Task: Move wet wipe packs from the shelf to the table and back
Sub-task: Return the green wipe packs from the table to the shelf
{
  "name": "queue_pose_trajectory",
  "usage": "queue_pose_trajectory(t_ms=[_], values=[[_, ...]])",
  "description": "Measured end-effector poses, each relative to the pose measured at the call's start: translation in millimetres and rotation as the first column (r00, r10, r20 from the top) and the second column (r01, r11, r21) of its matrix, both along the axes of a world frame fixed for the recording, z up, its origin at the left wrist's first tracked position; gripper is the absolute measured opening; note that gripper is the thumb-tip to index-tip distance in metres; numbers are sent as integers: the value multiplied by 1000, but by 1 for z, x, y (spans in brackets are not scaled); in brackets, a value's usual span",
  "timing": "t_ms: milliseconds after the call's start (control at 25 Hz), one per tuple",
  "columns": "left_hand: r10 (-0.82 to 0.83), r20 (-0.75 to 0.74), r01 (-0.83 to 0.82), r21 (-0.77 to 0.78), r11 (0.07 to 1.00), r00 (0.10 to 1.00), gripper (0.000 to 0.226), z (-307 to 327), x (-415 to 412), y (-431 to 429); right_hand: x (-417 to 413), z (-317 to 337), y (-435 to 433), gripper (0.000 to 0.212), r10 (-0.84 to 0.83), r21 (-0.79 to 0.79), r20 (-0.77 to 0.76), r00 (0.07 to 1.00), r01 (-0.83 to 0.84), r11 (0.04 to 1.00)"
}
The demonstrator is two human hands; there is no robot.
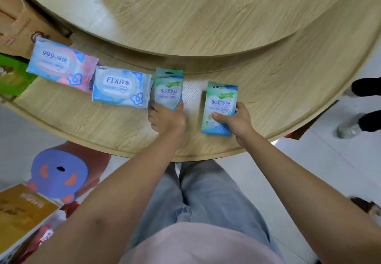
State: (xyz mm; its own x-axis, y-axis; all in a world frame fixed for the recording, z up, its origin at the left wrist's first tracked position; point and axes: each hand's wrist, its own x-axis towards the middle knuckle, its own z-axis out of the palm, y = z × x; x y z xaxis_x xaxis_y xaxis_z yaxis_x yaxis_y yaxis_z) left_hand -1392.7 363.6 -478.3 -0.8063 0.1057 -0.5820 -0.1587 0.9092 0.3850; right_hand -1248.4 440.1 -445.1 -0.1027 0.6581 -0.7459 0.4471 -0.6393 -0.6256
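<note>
The table (206, 37) is round, with a pale wood-grain laminate top and a raised inner disc of the same finish. Four soft plastic wet wipe packs lie in a row along the near edge.

Count by type:
- One large pink-and-blue pack (62, 64), pillow-shaped, with a rigid oval flip lid, nearest the left edge.
- One large blue pack (121, 87), same shape and lid, touching the pink-and-blue pack's right end.
- Two small green packs, flat and rectangular, with glossy film.

The left green pack (168, 87) lies just beside the blue pack. The left hand (166, 119) grips its near end, thumb on one side and fingers curled on the other. The right green pack (220, 107) lies apart from it, closer to the near edge. The right hand (237, 120) pinches its right side, thumb flat on the printed face, fingers round the far side. Whether either small pack rests fully on the table or is slightly lifted cannot be determined.

Surroundings: a cardboard box (18, 26) stands beyond the left edge, with a green box (12, 76) below it. A purple stool (59, 173) with orange marks stands on the floor at the near left. Another person's dark shoe (350, 128) shows past the right edge. The forearms cover part of the near rim.
</note>
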Motion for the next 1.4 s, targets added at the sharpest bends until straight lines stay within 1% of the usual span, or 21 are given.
queue_pose_trajectory(t_ms=[80,160,280,360,440,520,600,720,800,920,1000,1040,1120,1200,1280,1400], values=[[-13,-42,11,-59,998,999,93,-6,0,6,9,-4,-2,53,-8,-11,-17,1000,8,1000],[-48,-65,43,-72,996,997,92,-9,-1,5,14,-9,-5,49,-2,-7,-29,1000,2,1000],[-145,-59,146,26,989,988,84,-4,1,1,17,-13,-9,50,0,-19,-40,999,-1,1000],[-170,25,167,88,982,985,77,1,0,-4,20,-14,-12,55,7,-36,-51,999,-9,999],[-212,162,189,148,971,964,72,3,-5,-10,23,-9,-15,56,-13,-52,-93,996,8,999],[-305,299,241,231,943,904,55,3,-11,-20,28,-2,-15,55,-17,-73,-130,991,7,997],[-353,380,225,342,912,855,40,13,-13,-33,36,7,-16,53,-13,-78,-147,989,2,997],[-368,439,134,478,868,820,33,44,-14,-47,49,27,-16,52,-66,-50,-186,980,57,997],[-396,454,104,544,832,798,28,65,-15,-48,58,43,-19,50,-109,-33,-220,969,104,994],[-501,444,175,594,786,743,23,89,-12,-36,72,62,-36,55,-217,-7,-258,941,223,975],[-609,447,262,622,738,655,23,103,-6,-25,82,70,-58,58,-324,34,-271,906,345,938],[-676,446,326,634,702,587,23,109,-2,-19,88,74,-75,57,-399,57,-281,873,430,901],[-786,443,450,649,613,432,26,117,9,-10,96,81,-115,54,-548,74,-291,784,590,804],[-860,425,549,664,508,281,32,123,25,-4,101,84,-160,51,-682,65,-291,671,725,686],[-908,409,634,680,368,89,35,127,59,-3,110,88,-215,49,-819,48,-293,494,863,503],[-901,388,676,718,163,-194,33,136,124,-24,123,94,-294,47,-932,45,-283,225,974,222]])
